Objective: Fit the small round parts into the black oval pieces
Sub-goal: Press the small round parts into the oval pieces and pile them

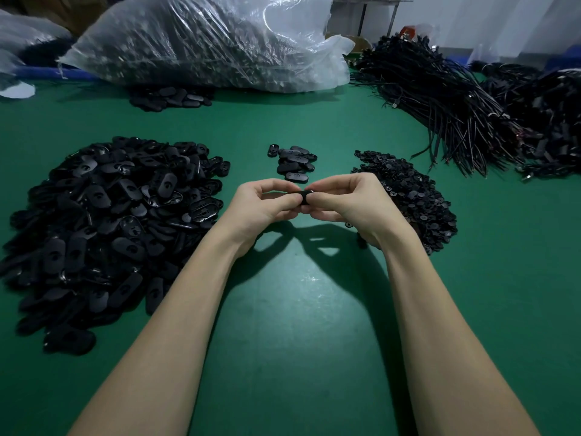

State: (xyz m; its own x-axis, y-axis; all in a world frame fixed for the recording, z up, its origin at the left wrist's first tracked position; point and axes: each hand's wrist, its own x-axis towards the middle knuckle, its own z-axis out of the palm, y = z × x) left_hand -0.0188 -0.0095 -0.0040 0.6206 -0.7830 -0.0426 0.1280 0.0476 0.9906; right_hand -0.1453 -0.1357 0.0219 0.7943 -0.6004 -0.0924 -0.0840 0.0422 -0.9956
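Above the middle of the green table (301, 309), my left hand (267, 206) and my right hand (349, 199) meet fingertip to fingertip. Both pinch one black oval piece (304, 196) between them; most of it is hidden by the fingers. Whether a small round part sits in it I cannot tell. A big heap of black oval pieces (110, 221) lies to the left. To the right, partly behind my right hand, lies a heap of small round parts (412, 196). A small stack of oval pieces (295, 163) lies just beyond my hands.
A large clear plastic bag (207, 42) full of dark parts lies at the back. A few more oval pieces (169, 97) sit in front of it. Bundles of black cables (471, 99) cover the back right.
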